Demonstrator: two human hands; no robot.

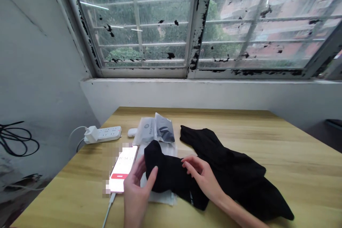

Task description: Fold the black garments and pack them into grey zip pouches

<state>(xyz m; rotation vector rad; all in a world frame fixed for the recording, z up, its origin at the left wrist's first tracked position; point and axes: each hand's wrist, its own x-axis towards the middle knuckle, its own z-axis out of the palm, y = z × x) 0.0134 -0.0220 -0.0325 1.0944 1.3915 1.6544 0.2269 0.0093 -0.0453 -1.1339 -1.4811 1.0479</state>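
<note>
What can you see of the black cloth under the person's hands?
The black cloth looks soft and matte, with a rounded, bunched end at upper left, narrowing toward a small pale mark near its lower end. It lies partly on a white plastic sheet on a wooden table. The left hand presses its left side with the thumb, while the right hand rests fingertips on top. A larger black garment lies against it.

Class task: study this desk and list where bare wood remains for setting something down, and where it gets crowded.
Bare wood of the table lies right of the black cloth, up to the table's edge. Another patch lies left of the phone, and a strip runs behind the cloth. It is crowded where the left hand, right hand, phone, cloth and plastic packet meet.
</note>
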